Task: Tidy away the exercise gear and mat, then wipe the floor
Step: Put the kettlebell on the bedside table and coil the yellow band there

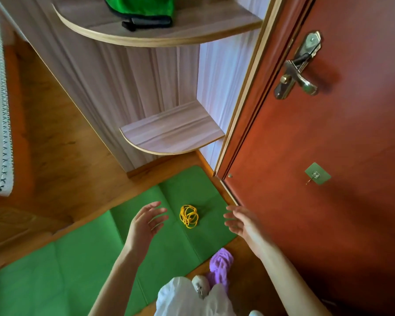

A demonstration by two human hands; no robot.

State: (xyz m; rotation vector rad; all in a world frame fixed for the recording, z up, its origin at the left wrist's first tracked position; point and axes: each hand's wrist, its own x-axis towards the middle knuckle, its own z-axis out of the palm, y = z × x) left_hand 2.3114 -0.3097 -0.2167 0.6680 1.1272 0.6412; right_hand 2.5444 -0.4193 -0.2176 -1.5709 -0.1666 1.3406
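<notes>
The green mat lies flat on the wooden floor. Both forearms extend forward above it. The left hand and right hand are empty, fingers spread and relaxed. The coiled yellow rope rests on the mat between them.

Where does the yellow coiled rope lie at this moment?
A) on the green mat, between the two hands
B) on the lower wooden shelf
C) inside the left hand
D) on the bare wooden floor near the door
A: the yellow coiled rope rests on the green mat, with the left hand and right hand open on either side, neither touching it.
</notes>
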